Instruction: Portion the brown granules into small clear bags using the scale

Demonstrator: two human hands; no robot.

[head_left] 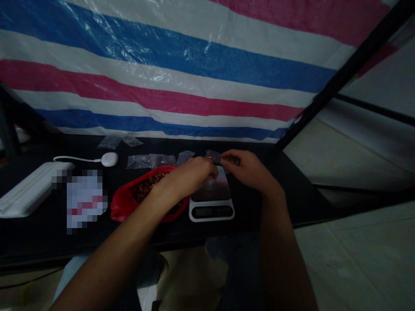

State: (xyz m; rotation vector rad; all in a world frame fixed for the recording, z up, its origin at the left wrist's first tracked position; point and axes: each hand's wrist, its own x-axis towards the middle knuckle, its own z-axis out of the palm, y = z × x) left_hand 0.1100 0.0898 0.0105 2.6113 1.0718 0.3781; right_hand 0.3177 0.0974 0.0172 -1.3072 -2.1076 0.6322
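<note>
A small clear plastic bag (213,154) sits between my hands, just behind a white kitchen scale (212,211) with a metal plate. My left hand (200,169) reaches over the scale with bent fingers closed at the bag's near edge. From the right, my right hand (244,167) pinches the bag's other side between thumb and fingers. What the bag contains is too dark to make out. Left of the scale, partly under my left forearm, lies an open red bag (125,201) filled with small brown pieces (145,186).
Several clear plastic bags (162,160) lie along the back of the black table (253,216). On the left are a white long box (32,190), a blurred-out packet (86,198) and a round white device (109,159) with a cable. A striped sheet (181,95) hangs behind.
</note>
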